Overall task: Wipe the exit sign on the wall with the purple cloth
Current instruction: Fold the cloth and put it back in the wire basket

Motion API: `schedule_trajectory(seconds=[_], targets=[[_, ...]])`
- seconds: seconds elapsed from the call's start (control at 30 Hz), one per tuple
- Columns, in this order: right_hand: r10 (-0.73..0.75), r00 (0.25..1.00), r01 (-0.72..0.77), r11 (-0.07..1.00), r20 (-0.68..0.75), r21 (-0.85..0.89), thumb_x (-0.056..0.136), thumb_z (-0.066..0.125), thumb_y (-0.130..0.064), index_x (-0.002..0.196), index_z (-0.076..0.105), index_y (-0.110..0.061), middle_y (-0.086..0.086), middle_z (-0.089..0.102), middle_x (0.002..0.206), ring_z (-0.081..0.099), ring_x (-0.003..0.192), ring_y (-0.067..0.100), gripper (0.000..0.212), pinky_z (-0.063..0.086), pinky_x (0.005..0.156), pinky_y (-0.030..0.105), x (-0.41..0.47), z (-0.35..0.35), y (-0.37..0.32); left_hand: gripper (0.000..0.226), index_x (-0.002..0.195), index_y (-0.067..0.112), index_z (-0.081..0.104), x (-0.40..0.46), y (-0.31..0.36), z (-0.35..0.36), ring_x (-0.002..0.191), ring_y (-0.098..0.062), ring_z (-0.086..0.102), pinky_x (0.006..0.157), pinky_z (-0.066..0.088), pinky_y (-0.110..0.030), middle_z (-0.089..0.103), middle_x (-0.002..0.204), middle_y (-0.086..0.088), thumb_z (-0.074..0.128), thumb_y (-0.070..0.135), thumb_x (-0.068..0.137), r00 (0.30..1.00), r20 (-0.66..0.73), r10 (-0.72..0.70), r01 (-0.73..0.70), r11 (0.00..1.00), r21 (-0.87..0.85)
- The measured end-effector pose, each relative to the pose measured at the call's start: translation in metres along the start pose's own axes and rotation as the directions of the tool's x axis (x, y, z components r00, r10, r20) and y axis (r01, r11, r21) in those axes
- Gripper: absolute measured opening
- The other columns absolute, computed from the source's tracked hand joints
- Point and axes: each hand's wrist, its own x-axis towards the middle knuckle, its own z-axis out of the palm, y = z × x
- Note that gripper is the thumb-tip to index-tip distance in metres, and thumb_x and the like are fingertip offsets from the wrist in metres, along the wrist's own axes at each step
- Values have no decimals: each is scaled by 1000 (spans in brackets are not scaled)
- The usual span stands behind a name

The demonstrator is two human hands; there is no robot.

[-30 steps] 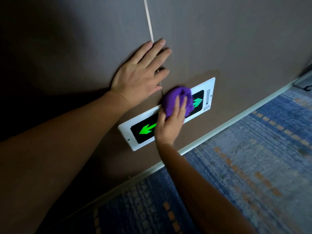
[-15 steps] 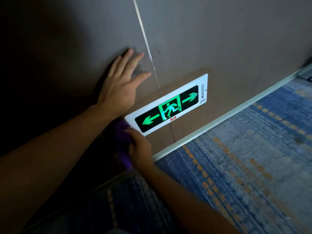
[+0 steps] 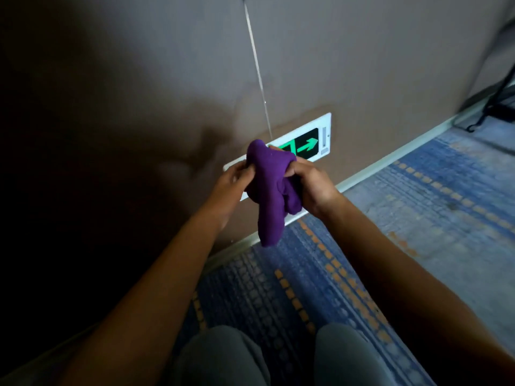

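Observation:
The white-framed exit sign (image 3: 312,143) sits low on the brown wall, its green right arrow glowing; its left half is hidden behind my hands. Both hands hold the bunched purple cloth (image 3: 269,190) in the air in front of the sign, away from the wall. My left hand (image 3: 232,182) pinches the cloth's left side. My right hand (image 3: 313,185) grips the bundle's right side. One end of the cloth hangs down toward the floor.
A pale skirting strip (image 3: 390,160) runs along the wall's foot. Blue patterned carpet (image 3: 404,232) with orange dashes covers the floor. My grey-trousered knees (image 3: 223,355) show at the bottom. Dark cables and a stand (image 3: 498,101) sit at the far right.
My left hand left the wall and joined the right on the cloth. The cloth came off the sign, dropped low left, and is now lifted in front of it.

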Motion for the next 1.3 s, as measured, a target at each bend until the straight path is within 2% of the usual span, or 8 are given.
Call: schedule_trajectory(seconds=[0.13,0.3,0.47,0.67,0.8,0.9,1.0,1.3], targets=[[-62,991,31,969,-119,-247,71,51,2,134,62,-3,21,65,112,61,95,27,64,50,87,33,-12,1,-37,46,135,20,53,-6,14,4,111,11,60,99,43,-17,60,129,13,68,1,96,981,-43,189,-190,982,-7],[-111,976,-19,816,-189,-577,74,50,-6,75,61,-5,-2,56,51,49,44,10,11,38,43,19,-31,25,-102,89,158,9,31,-18,81,13,150,-15,34,126,28,-32,36,160,1,73,-1,80,907,111,407,-418,834,359],[-111,964,-34,852,-243,-522,85,46,3,77,64,-8,-5,52,50,43,41,11,23,33,38,18,-66,50,-221,36,117,1,69,-40,197,19,93,-14,65,87,54,-34,73,104,-9,83,8,85,957,259,130,-171,975,144],[-205,889,-32,864,-410,-502,97,58,-3,104,68,-12,-8,70,68,63,56,3,15,50,53,17,-135,94,-371,31,99,-1,67,-92,361,30,86,-16,63,85,57,-47,70,92,-7,80,24,87,980,119,157,-150,986,-67],[-221,828,-84,859,-515,-504,93,69,-35,92,70,-21,-4,67,74,61,69,7,13,50,65,24,-185,113,-443,35,89,3,58,-124,451,48,77,-8,57,75,53,-34,63,83,1,81,30,85,959,171,225,-212,973,-91],[-91,871,-111,921,-483,-373,84,73,-55,93,75,-22,1,72,86,66,82,15,35,53,75,31,-225,113,-487,28,88,12,60,-153,501,66,78,-10,60,76,53,-34,64,82,3,83,27,85,950,193,244,-208,960,-188],[53,913,-134,975,-405,-176,91,68,-40,113,73,-10,16,74,113,67,109,30,37,50,104,49,-267,110,-513,22,86,20,62,-186,548,90,78,-10,62,73,54,-27,67,81,5,84,22,83,954,195,226,-167,945,-280],[-186,889,117,976,-419,-184,83,67,-1,117,59,-2,18,63,92,64,79,28,35,51,73,34,-348,84,-660,57,143,18,47,-211,637,172,92,-14,72,82,58,-32,73,108,-5,71,24,92,877,469,106,194,814,-547]])
